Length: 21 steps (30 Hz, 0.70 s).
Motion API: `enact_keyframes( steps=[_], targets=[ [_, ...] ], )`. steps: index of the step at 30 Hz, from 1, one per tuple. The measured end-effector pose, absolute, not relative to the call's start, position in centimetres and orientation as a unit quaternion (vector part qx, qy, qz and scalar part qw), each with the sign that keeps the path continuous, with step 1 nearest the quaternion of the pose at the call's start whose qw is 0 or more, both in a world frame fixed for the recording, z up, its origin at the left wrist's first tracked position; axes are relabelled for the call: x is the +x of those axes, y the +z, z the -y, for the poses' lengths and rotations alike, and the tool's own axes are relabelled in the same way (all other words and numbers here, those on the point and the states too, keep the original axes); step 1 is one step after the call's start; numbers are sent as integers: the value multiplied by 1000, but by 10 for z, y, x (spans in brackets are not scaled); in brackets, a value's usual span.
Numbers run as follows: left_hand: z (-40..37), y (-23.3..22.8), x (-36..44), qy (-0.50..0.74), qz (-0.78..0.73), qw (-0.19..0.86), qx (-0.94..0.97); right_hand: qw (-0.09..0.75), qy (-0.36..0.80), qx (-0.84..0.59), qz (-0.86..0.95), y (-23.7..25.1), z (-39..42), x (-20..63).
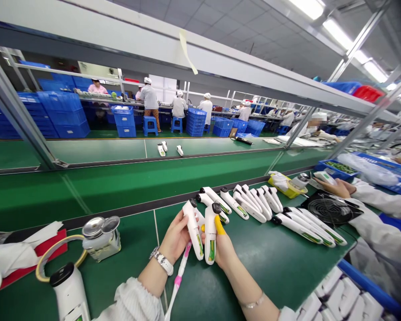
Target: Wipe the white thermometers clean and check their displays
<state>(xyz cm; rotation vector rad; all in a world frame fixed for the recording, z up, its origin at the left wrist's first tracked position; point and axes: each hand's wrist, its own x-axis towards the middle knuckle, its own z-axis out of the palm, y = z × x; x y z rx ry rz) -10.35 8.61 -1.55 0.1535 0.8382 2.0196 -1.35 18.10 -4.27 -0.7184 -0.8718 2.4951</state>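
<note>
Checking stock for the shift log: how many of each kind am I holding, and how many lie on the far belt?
White handheld units, held: 2
White handheld units on the far belt: 3
Pink toothbrush, held: 1
Total: 6

1. We hold our left hand (176,238) raised in front of us, fingers curled shut around a white handheld device (194,228).
2. Our left wrist, just below that device, wears a watch, and the sleeve is bunched at the forearm.
3. Our right hand (224,247) sits just right of the device, closed around something of its own, a yellow cot on one finger.
4. Both forearms angle inward, and the hands nearly touch.
</note>
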Motion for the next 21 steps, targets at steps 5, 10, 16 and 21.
enact_keyframes(
  steps=[5,10,16,21],
  targets=[
    [-85,-16,-102,805,-363,461,84,168,908,-247,294,-34,-177,-11],
    [-85,-16,-102,786,-378,479,102,161,916,-232,284,-34,-178,-10],
    [-85,-17,-101,786,-378,480,95,171,912,-231,292,-33,-178,-10],
    [-87,-19,-104,780,-382,494,44,170,908,-242,298,-31,-177,-11]
  ],
)
